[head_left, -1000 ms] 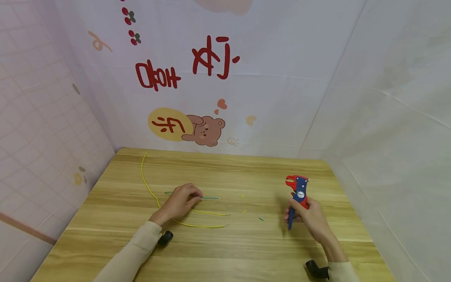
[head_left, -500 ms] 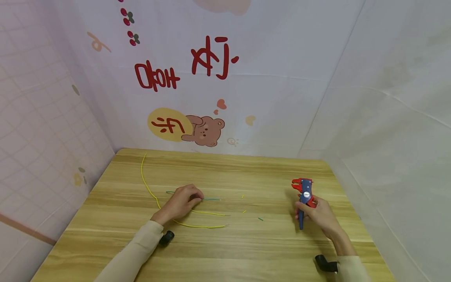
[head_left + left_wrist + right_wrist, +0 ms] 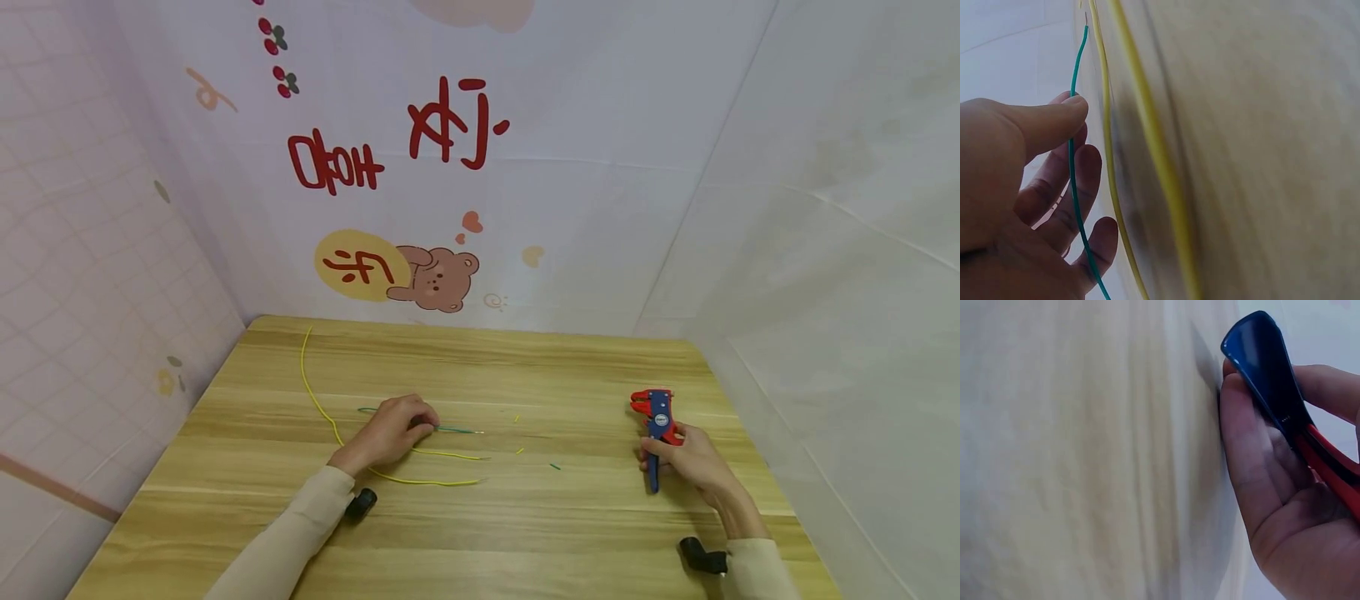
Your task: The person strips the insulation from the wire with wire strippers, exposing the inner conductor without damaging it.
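Note:
Between thumb and fingertips my left hand pinches a green wire just above the table; its bare metal tip points right. In the left wrist view the green wire runs down past the loosely bent fingers. A yellow wire passes beneath that hand, with two ends to its right and a length curving to the far left. At the right side my right hand holds a red and blue wire stripper, its red jaws toward the back. The right wrist view shows the stripper's blue handle between thumb and fingers.
Two yellow insulation scraps and one green scrap lie mid-table between the hands. The wooden table meets a printed cloth wall at the back, with cloth at both sides.
My right hand has moved right and slightly nearer with the wire stripper. The left hand has shifted a little right and nearer, taking the green wire along.

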Demonstrator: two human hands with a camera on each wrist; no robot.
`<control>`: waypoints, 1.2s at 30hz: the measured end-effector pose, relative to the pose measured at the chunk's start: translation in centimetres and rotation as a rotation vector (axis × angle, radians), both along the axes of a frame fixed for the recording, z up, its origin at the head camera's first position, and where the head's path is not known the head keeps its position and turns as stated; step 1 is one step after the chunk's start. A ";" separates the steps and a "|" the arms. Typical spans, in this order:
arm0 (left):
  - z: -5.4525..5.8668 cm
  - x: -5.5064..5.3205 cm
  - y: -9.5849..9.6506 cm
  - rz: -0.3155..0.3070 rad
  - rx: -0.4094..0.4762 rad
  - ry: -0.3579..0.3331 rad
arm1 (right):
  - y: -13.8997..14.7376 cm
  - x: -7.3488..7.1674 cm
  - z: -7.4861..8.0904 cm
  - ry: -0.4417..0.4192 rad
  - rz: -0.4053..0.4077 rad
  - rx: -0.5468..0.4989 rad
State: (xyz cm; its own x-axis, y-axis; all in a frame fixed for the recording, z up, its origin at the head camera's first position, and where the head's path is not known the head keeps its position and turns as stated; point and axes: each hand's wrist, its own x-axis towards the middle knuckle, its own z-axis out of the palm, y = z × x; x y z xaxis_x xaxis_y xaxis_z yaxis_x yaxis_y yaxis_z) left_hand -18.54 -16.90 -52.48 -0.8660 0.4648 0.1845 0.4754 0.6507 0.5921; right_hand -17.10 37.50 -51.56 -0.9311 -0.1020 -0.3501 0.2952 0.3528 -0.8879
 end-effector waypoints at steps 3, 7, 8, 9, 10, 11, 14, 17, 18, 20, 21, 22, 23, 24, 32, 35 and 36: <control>0.1 0.0 0.2 -0.004 -0.006 -0.001 | 0.3 -0.1 0.1 -0.018 -0.014 0.032; 0.2 -0.1 0.4 -0.010 -0.013 -0.013 | 0.5 0.0 0.3 -0.015 -0.040 0.128; 0.2 -0.1 0.5 -0.013 -0.013 -0.017 | 0.6 0.0 0.3 -0.011 -0.046 0.156; 0.2 -0.1 0.5 -0.015 -0.017 -0.020 | 0.7 0.0 0.4 -0.011 -0.052 0.182; 0.1 -0.2 0.6 -0.018 -0.019 -0.022 | 0.7 0.0 0.4 -0.013 -0.064 0.200; 0.1 -0.2 0.7 -0.021 -0.020 -0.024 | 0.7 0.0 0.4 -0.017 -0.077 0.214; 0.1 -0.2 0.8 -0.027 -0.024 -0.028 | 0.8 0.0 0.4 -0.016 -0.094 0.257; 0.2 -0.1 0.8 -0.026 -0.021 -0.036 | 0.8 -0.1 0.3 -0.007 -0.106 0.287; 0.3 -0.1 0.8 -0.031 -0.015 -0.032 | 0.8 -0.1 0.3 0.001 -0.103 0.298; 0.2 -0.1 0.8 -0.038 0.003 -0.035 | 0.8 -0.2 0.4 0.012 -0.103 0.316; -0.7 -0.5 0.5 -0.063 0.024 -0.010 | 0.8 -0.2 0.4 0.016 -0.104 0.324; -0.9 -0.6 0.4 -0.071 0.036 -0.008 | 0.8 -0.2 0.4 0.021 -0.106 0.331; -1.2 -0.8 0.3 -0.080 0.050 -0.001 | 0.8 -0.2 0.4 0.024 -0.109 0.338; -2.1 -1.2 0.1 -0.098 0.064 0.024 | 0.8 -0.2 0.5 0.027 -0.110 0.342; -5.4 -2.9 -0.4 -0.110 0.073 0.046 | 1.0 -0.4 0.7 0.058 -0.070 0.468; -4.4 -2.4 -0.4 -0.131 0.085 0.052 | 1.0 -0.5 0.9 0.091 -0.065 0.548; -3.7 -2.1 -0.2 -0.130 0.085 0.044 | 1.0 -0.5 0.9 0.101 -0.062 0.570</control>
